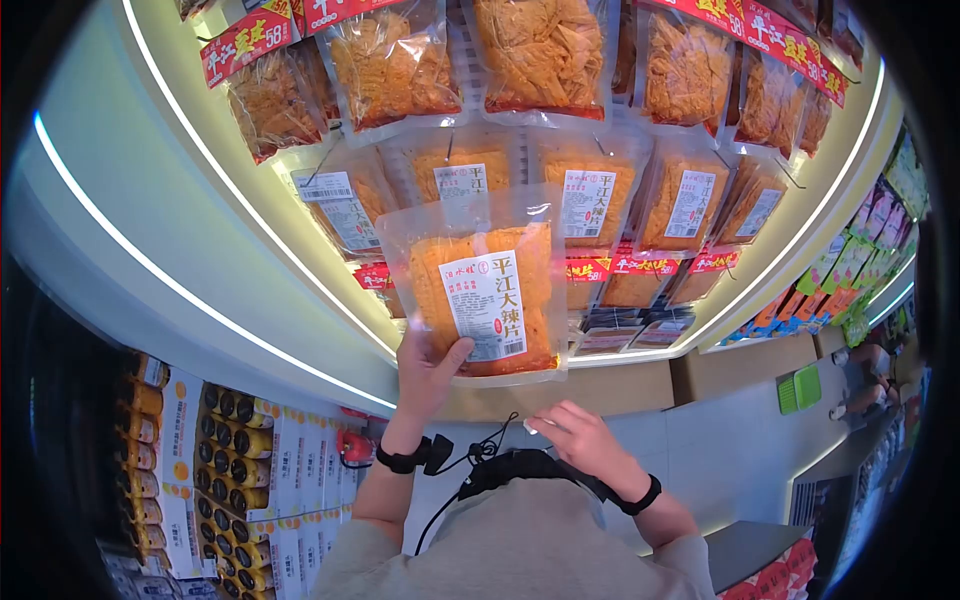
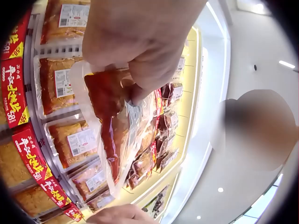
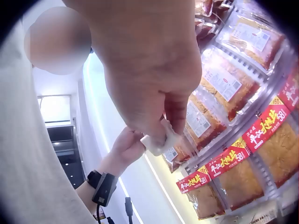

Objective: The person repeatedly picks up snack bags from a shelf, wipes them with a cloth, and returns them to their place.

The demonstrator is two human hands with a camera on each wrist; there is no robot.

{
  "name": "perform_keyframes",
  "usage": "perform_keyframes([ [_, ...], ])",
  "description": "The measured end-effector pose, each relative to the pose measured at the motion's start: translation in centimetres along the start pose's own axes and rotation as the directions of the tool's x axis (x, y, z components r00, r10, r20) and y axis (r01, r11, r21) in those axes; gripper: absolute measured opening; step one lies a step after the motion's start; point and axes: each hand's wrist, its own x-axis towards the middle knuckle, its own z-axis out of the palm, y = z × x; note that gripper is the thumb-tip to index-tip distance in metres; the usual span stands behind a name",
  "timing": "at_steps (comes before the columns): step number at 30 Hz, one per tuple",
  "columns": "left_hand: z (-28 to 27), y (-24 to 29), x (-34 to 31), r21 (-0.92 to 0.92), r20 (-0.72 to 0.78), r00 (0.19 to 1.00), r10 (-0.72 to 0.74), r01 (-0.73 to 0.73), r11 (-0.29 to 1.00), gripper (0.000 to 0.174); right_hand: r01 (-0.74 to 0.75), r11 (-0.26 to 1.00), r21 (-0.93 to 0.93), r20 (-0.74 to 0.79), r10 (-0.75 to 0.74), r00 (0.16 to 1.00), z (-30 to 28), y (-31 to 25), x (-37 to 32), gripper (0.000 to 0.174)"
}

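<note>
My left hand [image 1: 428,372] grips the lower left corner of a clear plastic packet of orange spicy strips [image 1: 530,270], thumb across the front. Its white label with large characters faces me in the head view. Seen from the left wrist, the packet [image 2: 108,100] stands in front of the shelf, its lower edge pinched by the left hand [image 2: 135,42]. Lower and to the right, my right hand [image 1: 585,440] pinches a small crumpled white piece [image 3: 163,142], like a tissue, between thumb and fingers. It is apart from the packet.
A lit curved shelf holds rows of similar packets [image 1: 590,200] above red price strips [image 1: 715,262]. Boxes and dark-lidded jars [image 1: 235,440] are stacked at lower left. A dark cable [image 1: 435,515] hangs by my waist. Farther right, a green crate [image 1: 800,388] stands on the floor near another person.
</note>
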Motion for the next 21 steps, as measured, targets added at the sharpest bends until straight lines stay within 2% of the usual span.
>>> perform_keyframes([
  [1, -0.2, 0.5, 0.8, 0.0, -0.004, 1.0, 0.008, -0.008, 1.0, 0.063, 0.008, 1.0, -0.003, -0.001, -0.008, 1.0, 0.8, 0.6, -1.1, 0.034],
  [3, -0.5, 1.4, 2.2, 0.031, -0.011, 0.991, -0.136, 0.136, 0.99, 0.06, -0.153, 0.984, 0.095, -0.115, 0.163, 0.98, 2.0, 1.7, -3.3, 0.032],
  [4, -0.6, 1.1, 2.9, 0.029, -0.015, 0.991, -0.131, 0.131, 0.991, 0.06, -0.147, 0.985, 0.093, -0.114, 0.157, 0.981, 2.3, 2.0, -4.2, 0.032],
  [6, -0.9, -0.3, 4.4, -0.053, -0.022, 0.998, 0.063, -0.064, 0.997, 0.061, -0.276, 0.954, 0.115, -0.232, 0.296, 0.927, 2.7, 2.5, -5.9, 0.029],
  [7, -0.9, -0.3, 4.9, -0.054, -0.022, 0.998, 0.067, -0.068, 0.996, 0.061, -0.273, 0.956, 0.112, -0.233, 0.292, 0.927, 2.9, 2.7, -6.8, 0.029],
  [9, -0.9, -0.3, 6.0, -0.076, 0.002, 0.994, 0.105, -0.105, 0.992, 0.061, -0.404, 0.906, 0.131, -0.259, 0.424, 0.868, 3.1, 3.0, -8.2, 0.022],
  [15, -1.1, -1.4, 8.0, -0.122, 0.057, 0.984, 0.167, -0.159, 0.98, 0.061, -0.487, 0.86, 0.152, -0.314, 0.509, 0.801, 3.7, 3.0, -9.8, 0.02],
  [21, -1.4, -1.8, 8.2, -0.131, 0.057, 0.981, 0.185, -0.177, 0.975, 0.061, -0.483, 0.862, 0.153, -0.315, 0.506, 0.803, 4.1, 3.0, -9.2, 0.02],
])
